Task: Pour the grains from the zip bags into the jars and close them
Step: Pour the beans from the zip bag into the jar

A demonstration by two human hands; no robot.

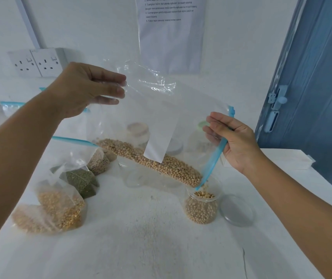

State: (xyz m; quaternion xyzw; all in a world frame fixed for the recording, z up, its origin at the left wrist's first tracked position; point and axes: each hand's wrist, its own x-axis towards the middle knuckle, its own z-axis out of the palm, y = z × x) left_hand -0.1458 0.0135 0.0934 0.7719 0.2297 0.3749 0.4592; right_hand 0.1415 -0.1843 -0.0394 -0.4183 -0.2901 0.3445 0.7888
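Note:
A clear zip bag (pixel 161 117) with a blue zip strip and a white label hangs tilted over the table. Pale round grains (pixel 153 160) lie along its lower edge and spill from its lower right corner into an open clear jar (pixel 201 208), which is partly filled. My left hand (pixel 86 89) pinches the bag's upper left corner. My right hand (pixel 231 139) holds the blue zip edge on the right, just above the jar. The jar's clear lid (pixel 237 211) lies flat on the table to the right of the jar.
At the left lie zip bags of yellow grains (pixel 60 210), green grains (pixel 82 180) and brownish grains (pixel 98 162). Behind the held bag stand more jars (pixel 139 131), blurred through the plastic. A wall socket (pixel 34 62) and a blue door (pixel 312 77) are behind the white table (pixel 141 238).

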